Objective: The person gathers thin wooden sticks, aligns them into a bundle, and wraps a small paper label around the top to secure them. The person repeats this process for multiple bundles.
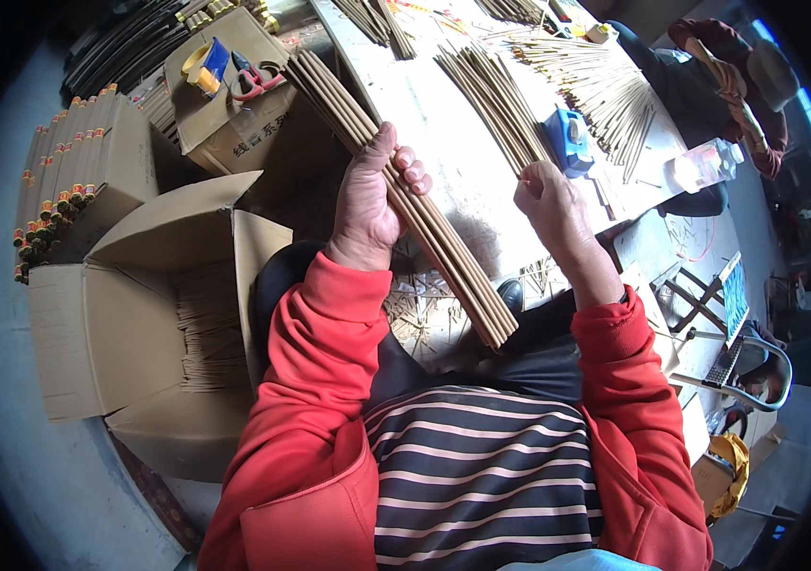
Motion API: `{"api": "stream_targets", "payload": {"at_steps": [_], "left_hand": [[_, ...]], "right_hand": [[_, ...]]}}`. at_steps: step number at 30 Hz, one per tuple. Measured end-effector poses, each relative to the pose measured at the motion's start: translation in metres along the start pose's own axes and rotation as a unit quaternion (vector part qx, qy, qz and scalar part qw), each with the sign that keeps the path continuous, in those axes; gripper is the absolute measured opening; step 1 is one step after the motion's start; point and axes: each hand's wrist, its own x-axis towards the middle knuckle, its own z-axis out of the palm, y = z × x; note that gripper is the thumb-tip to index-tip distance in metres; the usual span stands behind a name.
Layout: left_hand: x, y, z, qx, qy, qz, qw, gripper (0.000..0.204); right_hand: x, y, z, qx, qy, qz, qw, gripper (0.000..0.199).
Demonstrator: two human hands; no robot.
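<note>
My left hand point(367, 209) is wrapped round a bundle of long brown incense sticks point(453, 257), thumb on top. The bundle slants from the upper left down over my lap, its near end above my knees. At the near end of a pile of similar sticks point(491, 90) on the white table point(424, 114), my right hand point(557, 205) is closed with curled fingers. What those fingers hold, if anything, is hidden by the hand. A blue tape dispenser point(569, 141) stands just beyond it, right of the pile.
An open cardboard box point(129, 333) with sticks inside stands at my left. Behind it a carton point(234, 114) bears red-handled scissors point(258, 84) and a blue-and-yellow tape dispenser point(205, 68). Wrapped bundles point(68, 162) are stacked far left. Thin sticks point(605, 90) fan across the table; another person point(743, 86) is beyond.
</note>
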Motion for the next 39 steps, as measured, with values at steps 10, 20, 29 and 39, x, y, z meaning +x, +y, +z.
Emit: {"api": "stream_targets", "payload": {"at_steps": [10, 20, 29, 39], "left_hand": [[-0.001, -0.005, -0.002, 0.013, 0.039, 0.005, 0.999, 0.023], [0.002, -0.005, -0.010, 0.018, 0.028, 0.004, 0.999, 0.026], [0.003, -0.002, -0.013, 0.007, 0.001, -0.024, 1.000, 0.027], [-0.002, -0.002, -0.003, 0.016, -0.002, -0.018, 1.000, 0.021]], "right_hand": [[-0.049, -0.087, -0.026, 0.123, 0.005, -0.168, 0.978, 0.029], [-0.053, -0.086, -0.032, 0.063, -0.045, -0.234, 0.969, 0.033], [-0.053, -0.089, -0.041, 0.048, -0.078, -0.241, 0.966, 0.034], [-0.055, -0.090, -0.038, 0.029, -0.098, -0.241, 0.965, 0.034]]}}
